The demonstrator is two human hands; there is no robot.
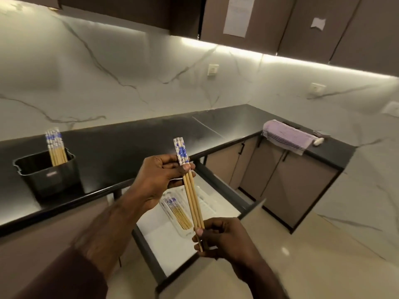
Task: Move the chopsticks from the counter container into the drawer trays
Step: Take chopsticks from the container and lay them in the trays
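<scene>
Chopsticks, three slim bamboo sticks with blue-and-white floral tops (190,190), are hanging in the air above the open white-lined drawer (172,251), bridged between your two hands and not yet set down. You are risking a spill: the bundle looks only lightly pinched at each end, so if either pinch is loosening before the sticks are lying level, they could fan apart, and one could be dropping past the clear plastic tray (183,231) or onto the floor. Your left hand (159,180) is curling around the patterned tops, thumb pressing them against the fingers. Your right hand (224,238) is pinching the bare tips between thumb and fingers. More chopsticks are waiting upright in the black rectangular counter container (47,175), and several are already lying in the tray.
</scene>
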